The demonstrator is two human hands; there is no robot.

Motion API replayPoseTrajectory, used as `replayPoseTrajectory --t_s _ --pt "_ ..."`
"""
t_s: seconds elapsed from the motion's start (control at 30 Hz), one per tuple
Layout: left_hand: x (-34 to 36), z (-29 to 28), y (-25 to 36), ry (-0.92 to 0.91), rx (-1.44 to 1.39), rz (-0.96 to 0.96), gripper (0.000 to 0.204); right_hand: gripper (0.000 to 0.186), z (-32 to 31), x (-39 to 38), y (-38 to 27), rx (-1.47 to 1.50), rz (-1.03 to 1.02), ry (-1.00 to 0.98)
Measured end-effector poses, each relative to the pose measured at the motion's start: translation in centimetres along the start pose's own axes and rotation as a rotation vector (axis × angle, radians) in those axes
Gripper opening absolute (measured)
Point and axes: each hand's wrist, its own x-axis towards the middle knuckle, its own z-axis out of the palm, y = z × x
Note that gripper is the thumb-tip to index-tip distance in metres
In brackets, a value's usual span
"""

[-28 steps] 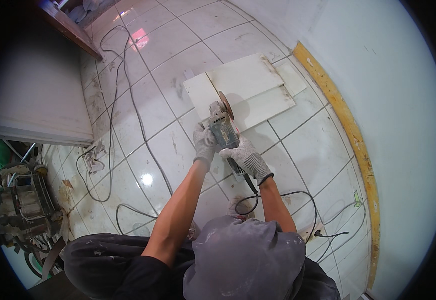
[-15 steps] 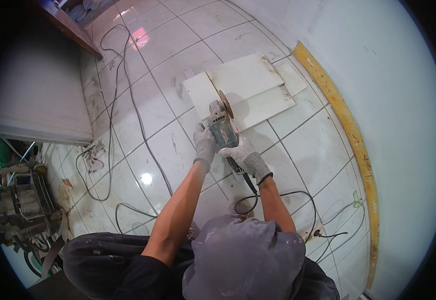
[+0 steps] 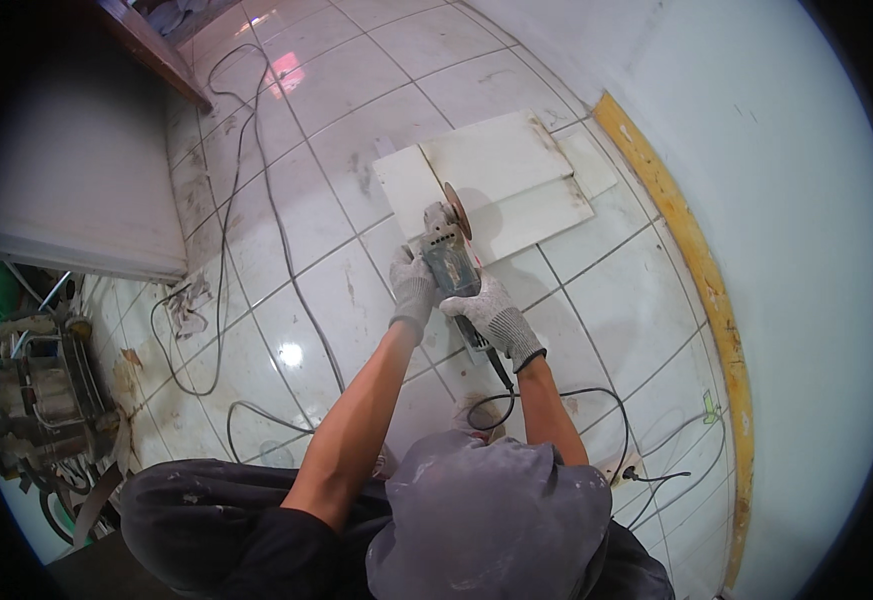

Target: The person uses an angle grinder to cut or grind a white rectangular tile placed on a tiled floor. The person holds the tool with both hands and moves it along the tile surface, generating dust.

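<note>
An angle grinder is held by both my hands, in grey knit gloves. My left hand grips the left side of its body, near the head. Wrapped round the rear of the body is my right hand, thumb across the top. The brown disc stands on edge at the right of the head, over off-white tile slabs on the floor. I cannot tell whether it touches them or spins. A dark line separates the left slab from the rest. The grinder's cord trails back toward me.
White floor tiles with dark joints surround the slabs. A long cable snakes along the left. A plug and socket lie at my right. Yellowish trim edges the right wall. Cluttered equipment stands at far left.
The whole view has shifted very slightly. My hands and the grinder keep nearly the same place over the slabs.
</note>
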Motion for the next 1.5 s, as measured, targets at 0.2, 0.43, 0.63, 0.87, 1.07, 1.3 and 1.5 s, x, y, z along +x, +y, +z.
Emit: replayPoseTrajectory --t_s 0.2,0.43,0.63,0.87,1.07,1.3,1.5 --pt "0.0 0.5 -0.4 0.023 -0.006 -0.016 0.015 0.084 0.0 0.4 0.6 -0.022 0.023 0.017" --pt "0.3 0.2 -0.7 0.038 0.012 0.015 0.016 0.083 -0.2 -0.6 -0.9 0.001 0.012 -0.003" --pt "0.3 0.4 -0.2 0.047 0.063 -0.008 0.015 0.066 0.4 0.5 1.0 0.051 -0.032 0.024" --pt "1.1 -0.1 -1.0 0.035 0.101 0.009 0.016 0.083 0.1 0.6 0.7 0.017 0.000 -0.025" --pt "2.0 -0.5 -2.4 0.024 0.079 0.042 0.017 0.088 0.3 0.6 0.6 -0.012 -0.040 0.005" --pt "2.1 -0.1 -2.9 0.086 0.066 0.068 0.029 0.083 0.2 1.2 1.0 0.025 -0.035 -0.032" --pt "2.1 -0.1 -3.0 0.073 0.083 0.075 0.031 0.069 0.4 1.5 2.0 0.077 -0.045 -0.001"
